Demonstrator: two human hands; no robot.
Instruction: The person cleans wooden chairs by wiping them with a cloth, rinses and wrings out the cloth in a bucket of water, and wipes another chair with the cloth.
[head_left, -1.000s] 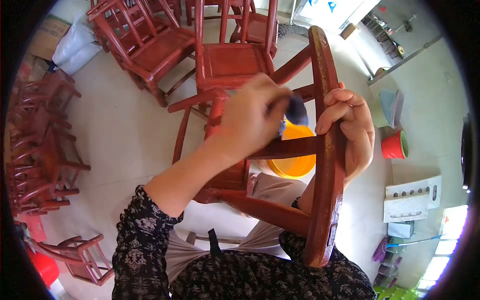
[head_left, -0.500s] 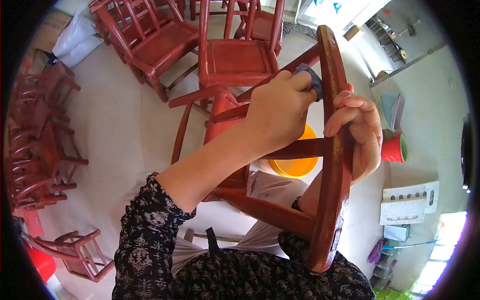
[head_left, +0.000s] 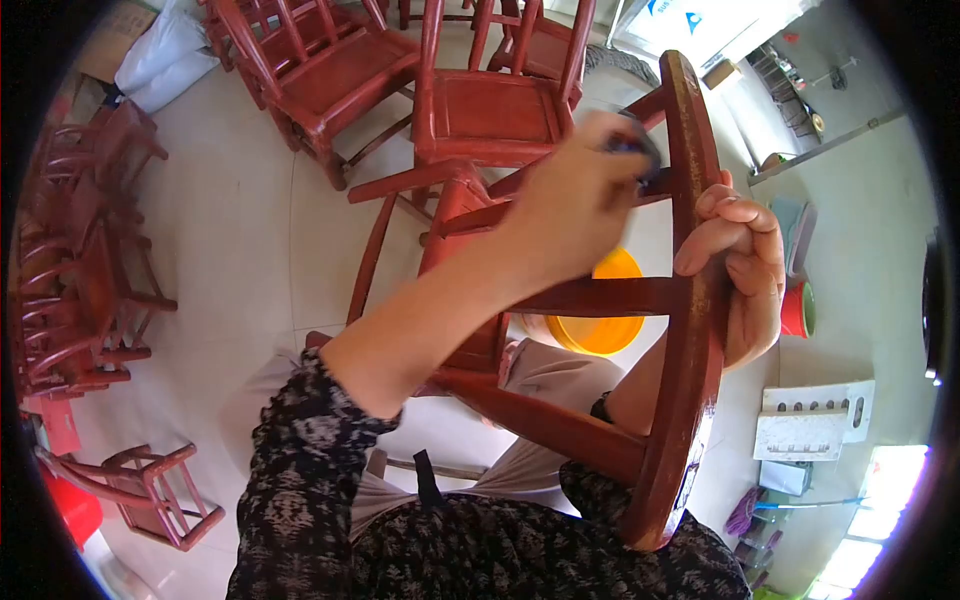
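A red wooden chair [head_left: 690, 400] is tilted in front of me, its thick worn bar running top to bottom and its rungs joined to it. My left hand [head_left: 580, 200] is closed on a dark blue-grey cloth [head_left: 642, 148], near the bar's upper part and a rung. Motion blurs this hand, so whether the cloth touches the wood is unclear. Around the middle of the bar, from its right side, wrap the fingers of my right hand [head_left: 742, 255]. The right forearm passes partly behind the chair.
A yellow bucket [head_left: 600, 330] stands on the floor behind the rungs. More red chairs [head_left: 495, 110] are at the back, with several stacked chairs [head_left: 95, 270] on the left. One small chair [head_left: 160, 500] stands lower left. A red pot [head_left: 797, 308] is by the right wall.
My left hand with the cloth has shifted slightly up along the bar and is now blurred. My right hand keeps its hold. The whole view has shifted a little.
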